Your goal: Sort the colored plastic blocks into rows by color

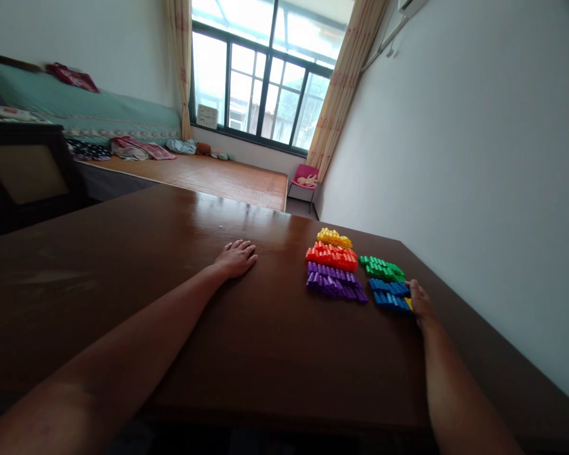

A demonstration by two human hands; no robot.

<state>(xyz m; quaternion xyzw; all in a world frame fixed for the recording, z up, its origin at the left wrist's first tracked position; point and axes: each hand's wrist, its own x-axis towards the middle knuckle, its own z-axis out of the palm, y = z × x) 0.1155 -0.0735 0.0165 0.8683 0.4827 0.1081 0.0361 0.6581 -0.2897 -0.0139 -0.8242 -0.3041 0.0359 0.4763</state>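
My left hand (237,258) lies palm down on the brown table (275,354), its fingers spread and holding nothing. Right of it are rows of small plastic pieces: yellow (334,237) at the back, then orange-red (332,256), then purple (336,282) nearest me. Farther right, green pieces (384,268) lie behind blue ones (389,296). At the right end of the blue rows is my right hand (420,301), beside a yellow piece (408,304). Its fingers are partly hidden, so its grip is unclear.
A white wall (455,158) runs along the table's right side. Beyond the far edge stand a low bed (218,177) and a pink chair (305,175) under the window. A dark cabinet (23,170) is at the left.
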